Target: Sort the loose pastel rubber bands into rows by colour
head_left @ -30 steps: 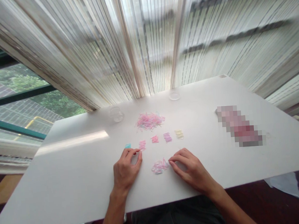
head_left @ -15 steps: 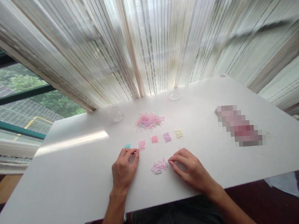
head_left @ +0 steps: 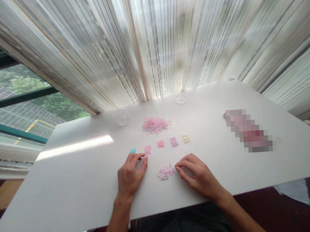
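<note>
Two hands flank a small strip pile (head_left: pixel 165 172): the right hand (head_left: pixel 175 167) at three o'clock, fingertips together; the left hand (head_left: pixel 145 156) at ten, its grip impossible to tell. Beyond, five coloured bundles (head_left: pixel 160 144) form a row, then a larger pile (head_left: pixel 155 125) at twelve. A pixelated object (head_left: pixel 249 131) lies at two on the white table (head_left: pixel 77 183), before a striped curtain (head_left: pixel 145 46).

Bare hands (head_left: pixel 130 175), uncovered forearms (head_left: pixel 122 210), dark lap clothing (head_left: pixel 182 222)
</note>
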Demonstrator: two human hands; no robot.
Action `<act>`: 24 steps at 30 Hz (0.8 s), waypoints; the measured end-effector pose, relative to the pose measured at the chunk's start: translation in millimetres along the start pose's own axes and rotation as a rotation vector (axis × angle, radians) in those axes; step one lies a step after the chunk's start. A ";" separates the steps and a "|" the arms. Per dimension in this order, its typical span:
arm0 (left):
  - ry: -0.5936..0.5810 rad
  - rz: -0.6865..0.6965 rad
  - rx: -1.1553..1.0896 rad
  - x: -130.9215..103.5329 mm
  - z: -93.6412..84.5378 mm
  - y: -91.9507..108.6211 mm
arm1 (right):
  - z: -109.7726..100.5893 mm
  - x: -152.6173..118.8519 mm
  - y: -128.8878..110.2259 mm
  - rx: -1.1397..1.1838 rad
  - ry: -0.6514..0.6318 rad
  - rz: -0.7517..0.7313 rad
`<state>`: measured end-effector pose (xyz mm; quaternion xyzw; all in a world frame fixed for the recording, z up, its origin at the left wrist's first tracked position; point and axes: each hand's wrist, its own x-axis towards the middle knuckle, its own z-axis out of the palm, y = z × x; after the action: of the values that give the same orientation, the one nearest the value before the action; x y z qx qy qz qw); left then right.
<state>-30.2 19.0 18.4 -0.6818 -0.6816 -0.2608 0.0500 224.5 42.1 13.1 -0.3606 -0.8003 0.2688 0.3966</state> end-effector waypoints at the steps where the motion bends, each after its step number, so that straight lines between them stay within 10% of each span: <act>1: 0.003 -0.008 0.005 1.5 -0.2 0.0 | -0.1 0.2 -0.2 -0.006 0.002 -0.003; 24: 0.024 0.019 -0.140 18.1 -7.5 11.1 | 0.6 -1.1 1.1 0.009 -0.016 0.015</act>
<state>-22.9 31.4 35.7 -0.6869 -0.6545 -0.3157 0.0129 224.9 41.8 11.5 -0.3625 -0.7996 0.2780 0.3898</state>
